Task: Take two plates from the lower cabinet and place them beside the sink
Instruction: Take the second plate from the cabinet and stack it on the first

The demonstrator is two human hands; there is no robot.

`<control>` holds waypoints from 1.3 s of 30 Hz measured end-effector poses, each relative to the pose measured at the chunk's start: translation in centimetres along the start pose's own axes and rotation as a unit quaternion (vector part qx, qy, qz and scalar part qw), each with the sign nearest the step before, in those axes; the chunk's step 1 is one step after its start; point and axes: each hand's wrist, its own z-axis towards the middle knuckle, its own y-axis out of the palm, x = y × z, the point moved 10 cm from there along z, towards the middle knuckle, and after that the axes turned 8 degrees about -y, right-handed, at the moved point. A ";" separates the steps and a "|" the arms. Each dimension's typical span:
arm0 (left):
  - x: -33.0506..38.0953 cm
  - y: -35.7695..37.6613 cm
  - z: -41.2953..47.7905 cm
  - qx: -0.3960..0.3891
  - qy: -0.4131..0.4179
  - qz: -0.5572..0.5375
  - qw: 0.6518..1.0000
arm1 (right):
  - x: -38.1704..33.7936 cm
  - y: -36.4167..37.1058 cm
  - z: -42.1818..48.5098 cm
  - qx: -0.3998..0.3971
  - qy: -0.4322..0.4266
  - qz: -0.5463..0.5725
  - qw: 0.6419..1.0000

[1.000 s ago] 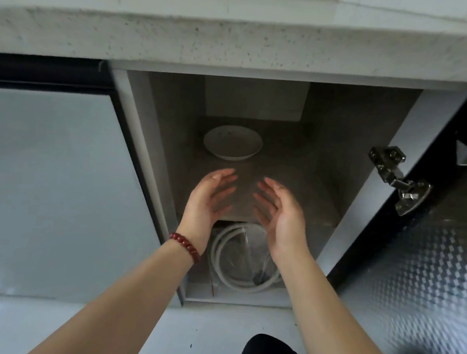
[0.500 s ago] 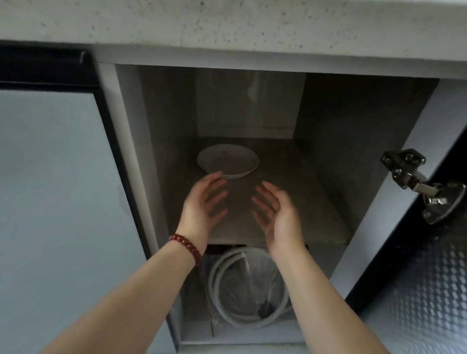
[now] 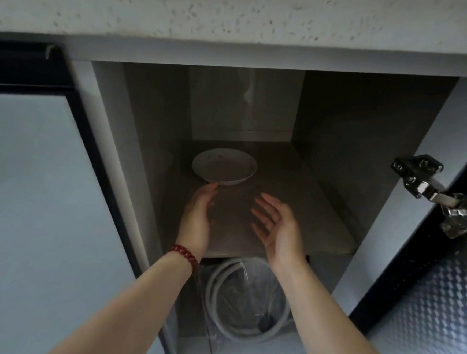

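A white plate [image 3: 224, 165] sits on the shelf [image 3: 302, 210] of the open lower cabinet, left of centre and well back. Whether it is one plate or a stack I cannot tell. My left hand [image 3: 197, 216], with a red bead bracelet at the wrist, reaches over the shelf, fingers apart, its fingertips just at the plate's near rim. My right hand [image 3: 277, 226] is beside it, open, palm turned inward, a little short of the plate. Neither hand holds anything.
The stone countertop edge [image 3: 239, 12] overhangs the cabinet. The cabinet door [image 3: 439, 318] stands open on the right with a metal hinge [image 3: 422, 177]. Below the shelf lies a coiled white hose [image 3: 245, 298] in plastic. A closed grey door [image 3: 28, 216] is on the left.
Both hands have moved deeper into the cabinet toward the plate; the left fingertips now reach its near rim. The view has come closer and lower.
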 end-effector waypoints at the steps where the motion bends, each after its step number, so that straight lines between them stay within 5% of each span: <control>1: 0.7 0.3 0.2 0.006 0.043 0.078 0.996 | -0.2 -0.4 -0.2 0.003 -0.004 0.004 1.000; 3: 1.4 2.1 0.4 -0.008 0.124 0.313 0.942 | -0.6 -1.4 -0.5 0.010 -0.009 0.009 1.000; 6: 0.9 4.8 0.3 -0.030 0.214 0.556 0.802 | -1.2 -2.5 -0.7 0.018 -0.018 0.009 1.000; 14: -1.7 7.1 4.7 -0.051 0.219 0.691 0.687 | -2.4 -3.8 -1.5 0.029 -0.037 0.019 0.999; 19: -3.5 7.6 7.5 -0.057 0.180 0.734 0.652 | -3.5 -5.2 -2.3 0.041 -0.048 0.031 0.997; 29: -3.2 7.6 9.3 -0.047 0.106 0.731 0.673 | -4.2 -7.6 -3.1 0.066 -0.053 0.045 0.995; 39: -3.1 8.2 6.0 -0.069 0.131 0.730 0.667 | -4.0 -7.6 -3.7 0.072 -0.048 0.038 0.996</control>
